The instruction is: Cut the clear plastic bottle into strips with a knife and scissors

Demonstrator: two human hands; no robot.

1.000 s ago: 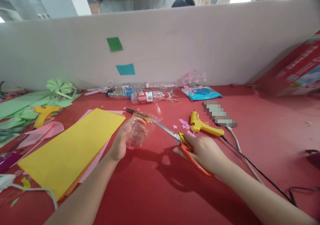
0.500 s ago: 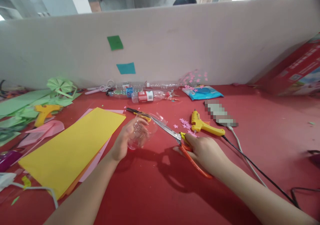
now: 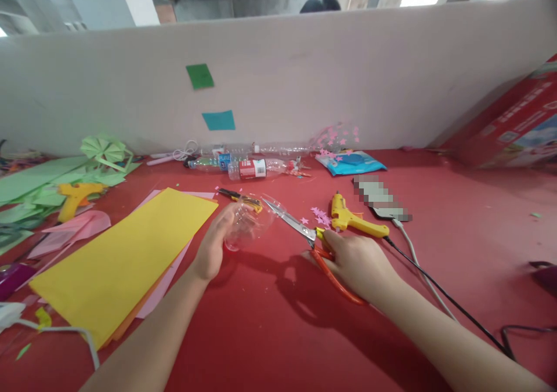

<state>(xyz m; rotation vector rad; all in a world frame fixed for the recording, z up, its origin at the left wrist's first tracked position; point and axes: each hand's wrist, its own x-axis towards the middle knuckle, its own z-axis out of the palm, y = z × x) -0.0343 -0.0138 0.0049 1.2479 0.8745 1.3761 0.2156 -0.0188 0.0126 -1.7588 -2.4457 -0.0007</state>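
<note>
My left hand (image 3: 216, 238) is closed around a clear plastic bottle piece (image 3: 246, 229), cut open at its right side; some fingers show through the plastic. My right hand (image 3: 357, 258) grips scissors (image 3: 298, 224) with orange and yellow handles. Their blades point up and left, with the tips at the cut rim of the plastic; whether they touch it I cannot tell. Behind the plastic lies a utility knife (image 3: 237, 196), black and yellow. Pink paper stars (image 3: 321, 217) are scattered just beyond the scissors.
Yellow paper sheets (image 3: 126, 258) lie left. Right of the stars is a yellow glue gun (image 3: 357, 221), corded, near a blurred phone-like device (image 3: 383, 198). Plastic bottles (image 3: 250, 169) and a blue packet (image 3: 351, 162) line the partition (image 3: 278, 79). Another glue gun (image 3: 73, 198) lies among green paper.
The plastic piece has turned and tilted slightly in my left hand. The scissors' blades have come closer together and drawn back slightly toward the rim. The view has shifted a little.
</note>
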